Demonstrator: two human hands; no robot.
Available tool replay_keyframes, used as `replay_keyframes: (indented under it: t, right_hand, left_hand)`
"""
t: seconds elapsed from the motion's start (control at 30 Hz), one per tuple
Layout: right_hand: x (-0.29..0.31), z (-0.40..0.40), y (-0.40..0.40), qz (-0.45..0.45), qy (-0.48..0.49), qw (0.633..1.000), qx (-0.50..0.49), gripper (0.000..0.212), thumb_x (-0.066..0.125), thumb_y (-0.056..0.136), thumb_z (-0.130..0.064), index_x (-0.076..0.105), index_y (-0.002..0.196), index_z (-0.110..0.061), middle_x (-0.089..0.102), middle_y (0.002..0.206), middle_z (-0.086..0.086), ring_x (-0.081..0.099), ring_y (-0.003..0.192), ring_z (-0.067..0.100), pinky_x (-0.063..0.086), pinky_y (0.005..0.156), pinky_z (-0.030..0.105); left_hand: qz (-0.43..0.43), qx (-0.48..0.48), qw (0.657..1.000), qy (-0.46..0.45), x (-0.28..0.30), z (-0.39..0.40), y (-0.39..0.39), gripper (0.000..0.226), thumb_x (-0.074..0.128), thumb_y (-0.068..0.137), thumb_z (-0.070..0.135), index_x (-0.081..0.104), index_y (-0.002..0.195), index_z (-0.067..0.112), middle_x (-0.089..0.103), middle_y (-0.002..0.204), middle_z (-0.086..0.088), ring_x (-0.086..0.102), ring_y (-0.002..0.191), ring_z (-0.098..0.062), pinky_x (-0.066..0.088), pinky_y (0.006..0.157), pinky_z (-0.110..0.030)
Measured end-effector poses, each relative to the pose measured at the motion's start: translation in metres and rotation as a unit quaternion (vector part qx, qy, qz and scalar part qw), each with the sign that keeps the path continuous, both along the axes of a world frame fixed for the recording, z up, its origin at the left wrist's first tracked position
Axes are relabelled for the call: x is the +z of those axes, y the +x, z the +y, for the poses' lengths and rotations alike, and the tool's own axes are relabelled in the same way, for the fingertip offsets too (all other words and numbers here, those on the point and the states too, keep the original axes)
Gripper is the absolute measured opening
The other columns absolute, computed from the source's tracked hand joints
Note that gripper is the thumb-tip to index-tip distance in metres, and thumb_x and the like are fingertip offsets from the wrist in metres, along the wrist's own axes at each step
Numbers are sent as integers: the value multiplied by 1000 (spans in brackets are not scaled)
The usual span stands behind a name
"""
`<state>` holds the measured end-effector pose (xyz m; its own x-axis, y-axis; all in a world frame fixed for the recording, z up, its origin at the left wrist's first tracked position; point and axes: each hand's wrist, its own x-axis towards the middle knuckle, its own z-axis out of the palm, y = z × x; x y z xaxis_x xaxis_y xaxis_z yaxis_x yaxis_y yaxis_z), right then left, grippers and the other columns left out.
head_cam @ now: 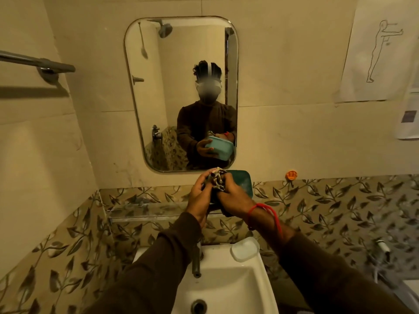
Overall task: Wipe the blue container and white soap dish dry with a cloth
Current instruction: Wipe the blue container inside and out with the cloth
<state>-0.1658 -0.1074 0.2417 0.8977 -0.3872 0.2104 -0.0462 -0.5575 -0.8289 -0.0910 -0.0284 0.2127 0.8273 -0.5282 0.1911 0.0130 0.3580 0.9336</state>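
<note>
Head view: both hands are raised before the mirror [181, 64]. The left hand [199, 196] and right hand [233, 196] together clench a patterned cloth [217, 179] against the blue container [241, 182]. The white soap dish [244, 249] sits on the sink rim [222, 252], beside the tap [196, 261].

Soap dish [244, 249] on sink [226, 288] rim, right of tap [196, 264]; mirror [181, 94] above.
</note>
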Motion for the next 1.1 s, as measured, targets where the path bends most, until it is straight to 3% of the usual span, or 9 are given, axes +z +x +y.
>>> replay_keyframes:
  t: [0.27,0.4,0.5,0.63,0.73,0.83,0.9,1.0,1.1]
  right_hand:
    - [9,-10,-15,-6,-56,993,101,33,48,86,-17,38,117,-22,61,98,27,62,75,41,54,66,61]
    - [13,-9,-28,27,-173,973,152,33,51,91,-20,38,121,-14,64,93,16,65,75,27,55,69,43]
    - [15,-14,-33,91,-324,923,185,38,53,93,-17,33,124,-10,65,98,17,63,78,30,45,66,33]
    - [12,-30,-40,198,-533,802,183,70,73,77,-12,26,128,-19,67,98,13,63,77,26,58,68,42]
    - [6,-32,-40,112,-672,711,175,47,60,87,-12,33,126,-13,69,91,10,63,85,28,53,85,41]
    - [0,-30,-35,42,-744,646,165,31,42,93,-16,39,124,-8,71,96,10,64,102,31,29,113,48]
    - [-5,-36,-32,47,-769,624,130,40,39,96,-23,38,133,-10,67,118,13,54,123,34,14,118,55]
    - [-3,-37,-36,102,-781,610,85,57,48,95,-26,27,147,-13,44,147,12,28,143,31,11,114,63]
    - [-5,-29,-37,135,-763,629,65,48,37,100,-26,30,144,-12,40,149,14,25,144,32,-1,116,61]
  left_hand:
    - [-19,-45,998,31,10,12,2,33,39,107,31,63,130,32,68,129,-5,65,117,-28,61,80,-50]
    - [-20,-34,999,22,16,15,6,26,53,102,30,69,119,19,74,116,-8,69,107,-24,58,89,-43]
    - [-24,-37,998,46,10,17,6,19,56,101,28,72,105,19,78,100,-3,72,97,-19,58,82,-31]
    - [-9,-5,997,81,0,23,8,31,56,99,41,70,112,17,76,106,-10,72,91,-23,57,78,-35]
    - [-26,-4,996,89,2,23,8,31,56,100,37,68,115,13,72,111,-16,69,94,-25,55,77,-33]
    - [-27,-3,995,94,6,25,9,30,56,100,34,67,118,13,71,117,-16,68,101,-26,55,80,-32]
    - [-18,-17,993,112,8,28,11,28,56,100,37,67,117,18,71,119,-17,69,100,-28,58,76,-35]
    - [11,-49,989,141,9,31,10,31,57,97,48,67,119,27,73,113,-14,72,95,-39,60,59,-45]
    - [-26,-19,992,120,8,26,8,30,55,99,44,68,119,24,73,114,-13,71,103,-37,61,74,-47]
